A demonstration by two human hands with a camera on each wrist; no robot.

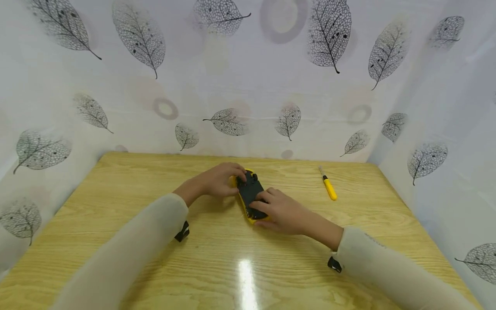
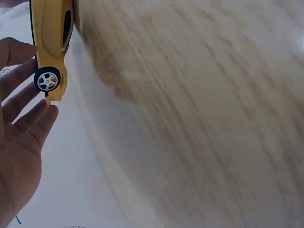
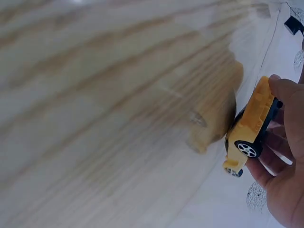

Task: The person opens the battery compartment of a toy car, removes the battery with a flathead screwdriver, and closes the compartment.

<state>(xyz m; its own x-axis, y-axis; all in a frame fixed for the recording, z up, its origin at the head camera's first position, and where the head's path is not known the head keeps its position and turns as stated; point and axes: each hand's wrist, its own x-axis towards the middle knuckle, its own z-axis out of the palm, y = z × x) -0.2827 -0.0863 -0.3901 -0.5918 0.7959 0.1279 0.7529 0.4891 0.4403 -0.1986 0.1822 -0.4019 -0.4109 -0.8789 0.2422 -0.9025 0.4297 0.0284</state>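
Note:
A yellow toy car (image 1: 249,189) lies upside down on the wooden table, its black underside facing up. My left hand (image 1: 222,180) holds its far end, with fingertips over the edge of the underside and thumb by the side. At the near end my right hand (image 1: 284,211) grips the car, fingers across the underside and thumb low against the yellow body. A silver-spoked wheel (image 2: 47,79) shows beside the left fingers in the left wrist view. Another wheel (image 3: 248,149) appears near my right hand in the right wrist view. My fingers hide parts of the underside.
A screwdriver (image 1: 328,185) with a yellow handle and thin metal shaft lies to the right of the car on the wooden table (image 1: 128,215). White leaf-printed cloth (image 1: 248,77) stands behind the table and along both sides.

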